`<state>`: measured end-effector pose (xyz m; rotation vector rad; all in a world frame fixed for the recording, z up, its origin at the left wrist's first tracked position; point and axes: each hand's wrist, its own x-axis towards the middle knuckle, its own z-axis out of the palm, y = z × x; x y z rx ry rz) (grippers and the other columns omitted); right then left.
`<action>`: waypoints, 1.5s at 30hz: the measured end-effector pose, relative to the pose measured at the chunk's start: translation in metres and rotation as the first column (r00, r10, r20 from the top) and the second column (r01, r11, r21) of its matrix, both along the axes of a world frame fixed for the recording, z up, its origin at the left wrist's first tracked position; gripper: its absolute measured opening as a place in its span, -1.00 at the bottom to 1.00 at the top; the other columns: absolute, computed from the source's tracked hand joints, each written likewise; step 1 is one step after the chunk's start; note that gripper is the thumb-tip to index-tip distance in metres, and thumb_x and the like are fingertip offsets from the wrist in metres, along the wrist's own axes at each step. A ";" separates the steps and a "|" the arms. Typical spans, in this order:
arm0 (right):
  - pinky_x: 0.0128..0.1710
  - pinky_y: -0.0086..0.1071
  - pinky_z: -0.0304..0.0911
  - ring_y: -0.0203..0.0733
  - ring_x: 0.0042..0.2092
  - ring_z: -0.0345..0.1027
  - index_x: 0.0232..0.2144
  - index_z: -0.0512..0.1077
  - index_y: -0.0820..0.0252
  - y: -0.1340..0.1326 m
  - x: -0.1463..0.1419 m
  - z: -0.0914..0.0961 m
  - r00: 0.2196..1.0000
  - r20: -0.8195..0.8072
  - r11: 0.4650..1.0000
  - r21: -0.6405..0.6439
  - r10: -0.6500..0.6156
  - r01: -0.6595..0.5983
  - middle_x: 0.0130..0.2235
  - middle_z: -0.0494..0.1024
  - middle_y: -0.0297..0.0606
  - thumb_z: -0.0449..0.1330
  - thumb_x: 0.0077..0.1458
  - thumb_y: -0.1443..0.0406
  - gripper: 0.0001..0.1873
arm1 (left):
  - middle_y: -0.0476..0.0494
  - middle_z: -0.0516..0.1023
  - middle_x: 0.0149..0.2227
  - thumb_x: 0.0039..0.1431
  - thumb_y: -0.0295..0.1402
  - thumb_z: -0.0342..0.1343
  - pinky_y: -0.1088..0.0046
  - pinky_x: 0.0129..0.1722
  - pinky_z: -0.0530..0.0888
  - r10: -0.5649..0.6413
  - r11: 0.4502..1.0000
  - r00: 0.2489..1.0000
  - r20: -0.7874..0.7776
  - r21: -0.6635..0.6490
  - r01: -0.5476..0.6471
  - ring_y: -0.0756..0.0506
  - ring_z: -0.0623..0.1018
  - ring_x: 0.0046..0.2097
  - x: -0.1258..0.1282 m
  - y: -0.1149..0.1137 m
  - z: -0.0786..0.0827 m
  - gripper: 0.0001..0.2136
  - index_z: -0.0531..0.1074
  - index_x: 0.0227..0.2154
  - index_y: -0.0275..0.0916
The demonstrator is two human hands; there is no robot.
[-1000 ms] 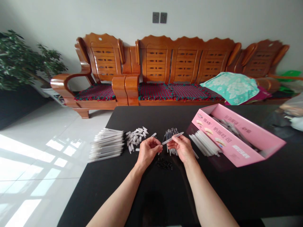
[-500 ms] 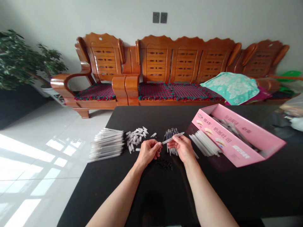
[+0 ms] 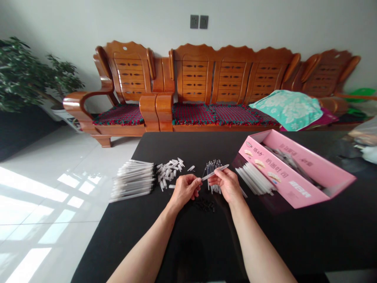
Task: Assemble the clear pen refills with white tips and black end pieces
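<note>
Between both hands is a translucent white pen (image 3: 210,175), tilted with its right end higher. My left hand (image 3: 185,189) pinches its left end between thumb and fingers; whether a small part is also in that pinch is hidden. My right hand (image 3: 229,185) is closed around the pen further along. Behind the hands lie dark-filled pen refills (image 3: 212,166), partly covered. Small black plugs (image 3: 205,204) are scattered on the table just below. To the left are loose white pen caps (image 3: 167,171), and to the right a row of whitish pen barrels (image 3: 253,179).
A stack of white pens (image 3: 134,179) lies at the left of the black table (image 3: 188,236). An open pink box (image 3: 277,173) with grey-white items inside stands at the right. Beyond the table is a wooden sofa (image 3: 196,78), with a turquoise cloth (image 3: 290,108) on it.
</note>
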<state>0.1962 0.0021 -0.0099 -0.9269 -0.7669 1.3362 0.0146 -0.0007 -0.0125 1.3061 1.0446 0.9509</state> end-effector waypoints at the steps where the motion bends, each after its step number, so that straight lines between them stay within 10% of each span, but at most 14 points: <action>1: -0.56 -0.38 0.48 -0.12 -0.52 0.55 -0.43 0.45 0.25 0.000 0.000 0.000 1.000 0.003 1.000 0.000 0.003 -0.003 -0.52 0.62 -0.20 0.45 -0.12 0.19 -0.69 | -0.03 0.44 -0.61 0.10 -0.05 0.19 0.66 -0.75 0.28 0.009 1.000 1.000 0.007 0.005 -0.009 0.08 0.38 -0.67 0.000 0.000 0.000 -0.63 0.44 -0.47 -0.33; 6: -0.57 -0.36 0.48 -0.10 -0.52 0.55 -0.43 0.45 0.24 0.000 -0.001 0.001 1.000 -0.001 1.000 -0.002 -0.003 0.003 -0.53 0.62 -0.20 0.46 -0.15 0.18 -0.67 | 0.02 0.45 -0.57 -0.04 -0.10 0.33 0.64 -0.72 0.34 0.078 0.997 0.995 0.060 0.009 -0.078 0.06 0.42 -0.63 0.000 -0.001 0.005 -0.62 0.44 -0.32 -0.31; 11: -0.56 -0.37 0.48 -0.12 -0.53 0.54 -0.43 0.45 0.25 0.000 0.000 0.001 1.000 0.001 1.000 -0.002 -0.010 0.010 -0.53 0.61 -0.21 0.46 -0.14 0.18 -0.68 | -0.09 0.47 -0.55 0.21 0.05 0.02 0.66 -0.80 0.21 -0.011 1.000 0.999 -0.032 -0.012 0.011 0.07 0.40 -0.67 -0.001 -0.002 0.003 -0.52 0.48 -0.40 -0.36; 18: -0.56 -0.37 0.48 -0.12 -0.52 0.54 -0.41 0.45 0.25 0.000 -0.001 0.001 1.000 0.006 1.000 -0.007 -0.001 0.001 -0.51 0.62 -0.19 0.46 -0.14 0.18 -0.66 | 0.05 0.43 -0.60 -0.06 -0.13 0.33 0.66 -0.76 0.28 0.063 0.998 0.998 0.032 0.004 -0.063 0.08 0.38 -0.67 0.000 -0.001 0.006 -0.63 0.43 -0.33 -0.32; 24: -0.55 -0.37 0.48 -0.11 -0.52 0.55 -0.41 0.45 0.25 0.000 0.000 -0.001 1.000 0.009 1.000 -0.001 0.001 -0.001 -0.52 0.62 -0.19 0.45 -0.12 0.19 -0.68 | -0.08 0.49 -0.55 0.17 0.02 0.07 0.66 -0.79 0.21 -0.008 1.000 1.000 -0.024 -0.017 0.008 0.08 0.38 -0.68 -0.002 -0.001 0.006 -0.55 0.48 -0.42 -0.36; 31: -0.55 -0.37 0.47 -0.11 -0.51 0.55 -0.42 0.46 0.24 0.000 -0.001 -0.001 1.000 0.017 1.000 -0.002 0.005 -0.005 -0.51 0.63 -0.20 0.44 -0.11 0.19 -0.70 | 0.05 0.42 -0.63 -0.02 -0.11 0.30 0.64 -0.74 0.31 0.055 0.999 0.997 0.046 -0.001 -0.055 0.07 0.39 -0.67 0.001 0.000 0.003 -0.66 0.43 -0.39 -0.31; 36: -0.55 -0.37 0.47 -0.12 -0.52 0.54 -0.43 0.46 0.24 0.000 0.000 -0.002 1.000 0.021 1.000 -0.004 0.003 -0.003 -0.52 0.62 -0.21 0.44 -0.10 0.19 -0.71 | -0.08 0.49 -0.55 0.16 0.03 0.08 0.64 -0.77 0.28 0.011 1.000 1.000 -0.002 -0.012 -0.011 0.05 0.42 -0.66 -0.001 -0.001 0.002 -0.56 0.48 -0.38 -0.34; 45: -0.52 -0.37 0.47 -0.15 -0.51 0.54 -0.42 0.45 0.24 0.000 -0.001 -0.002 0.999 0.003 0.999 -0.007 0.035 -0.035 -0.48 0.63 -0.21 0.43 -0.09 0.18 -0.71 | 0.01 0.44 -0.62 0.04 -0.21 0.26 0.60 -0.65 0.31 0.043 0.993 0.987 -0.157 0.111 -0.026 0.03 0.42 -0.62 0.002 -0.006 0.008 -0.78 0.46 -0.43 -0.27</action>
